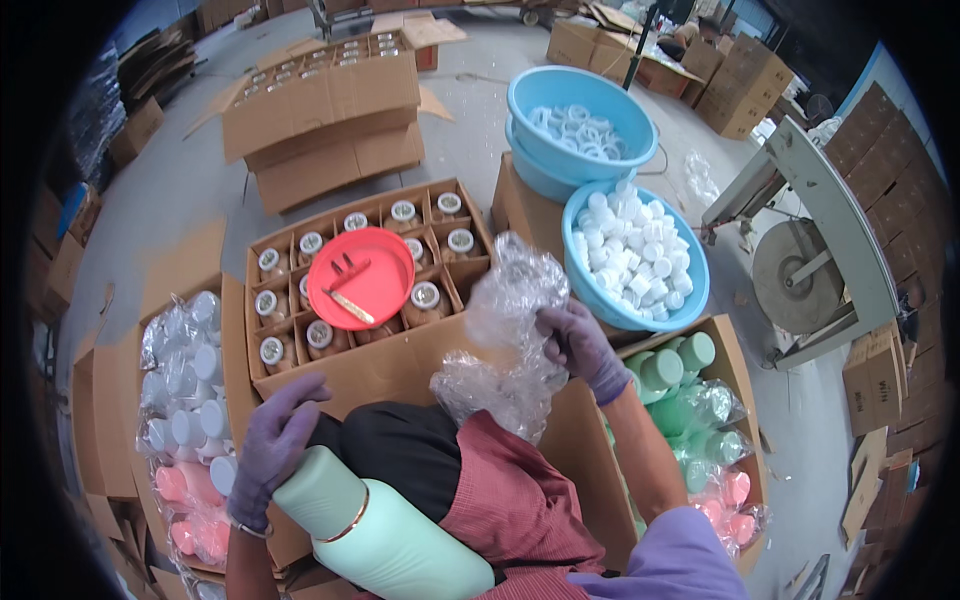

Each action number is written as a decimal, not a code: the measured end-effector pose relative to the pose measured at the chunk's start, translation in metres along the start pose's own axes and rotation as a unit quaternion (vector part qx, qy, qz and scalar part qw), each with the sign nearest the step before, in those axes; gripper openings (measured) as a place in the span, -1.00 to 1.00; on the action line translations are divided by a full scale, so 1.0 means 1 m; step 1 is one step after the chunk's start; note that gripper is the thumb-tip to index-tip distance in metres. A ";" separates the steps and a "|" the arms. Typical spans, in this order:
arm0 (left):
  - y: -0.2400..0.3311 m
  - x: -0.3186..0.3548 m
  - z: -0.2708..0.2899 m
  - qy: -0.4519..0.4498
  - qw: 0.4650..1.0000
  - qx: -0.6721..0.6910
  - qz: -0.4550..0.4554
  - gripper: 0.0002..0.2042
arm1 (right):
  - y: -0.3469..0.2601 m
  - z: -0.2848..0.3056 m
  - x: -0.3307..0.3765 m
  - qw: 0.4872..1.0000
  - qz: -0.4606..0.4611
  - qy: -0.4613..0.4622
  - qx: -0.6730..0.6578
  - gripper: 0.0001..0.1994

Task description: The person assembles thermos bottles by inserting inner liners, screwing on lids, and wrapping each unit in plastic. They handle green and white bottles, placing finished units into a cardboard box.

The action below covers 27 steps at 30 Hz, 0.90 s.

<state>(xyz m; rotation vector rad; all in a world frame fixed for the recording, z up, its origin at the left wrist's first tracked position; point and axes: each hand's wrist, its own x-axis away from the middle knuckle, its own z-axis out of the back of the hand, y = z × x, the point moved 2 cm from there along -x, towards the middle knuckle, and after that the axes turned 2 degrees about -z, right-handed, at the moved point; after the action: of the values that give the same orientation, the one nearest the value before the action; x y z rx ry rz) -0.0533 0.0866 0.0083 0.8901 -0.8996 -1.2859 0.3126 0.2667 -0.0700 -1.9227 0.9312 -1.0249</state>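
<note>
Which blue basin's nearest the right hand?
The front basin, heaped with white caps; the basin stack behind, holding translucent rings, sits farther from the right hand.

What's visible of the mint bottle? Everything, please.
The mint bottle has a smooth, matte-looking pale green body, a slightly darker green cap seated on it, and a thin copper-coloured ring between them. It slants, cap toward upper left, beside black cloth; the picture crops its lower side. The gloved left hand is by the cap; contact is unclear.
</note>
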 end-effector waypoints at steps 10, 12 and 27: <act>-0.004 -0.083 -0.037 -0.115 0.991 -0.053 -0.050 -0.35 | -0.096 -0.064 -0.006 0.986 0.078 -0.071 0.126 -0.70; -0.016 -0.102 -0.042 -0.109 0.966 -0.188 -0.142 -0.19 | -0.109 -0.069 -0.004 0.987 0.124 -0.080 0.067 -0.66; 0.006 -0.128 -0.069 -0.158 0.832 0.532 -0.006 -0.54 | -0.074 -0.090 0.013 0.790 0.267 0.052 0.549 -0.20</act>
<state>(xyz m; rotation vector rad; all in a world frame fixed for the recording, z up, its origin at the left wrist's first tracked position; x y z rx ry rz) 0.0042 0.2176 -0.0199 1.5456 -1.9628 -0.8785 0.2574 0.2648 0.0337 -0.5781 0.6174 -0.9773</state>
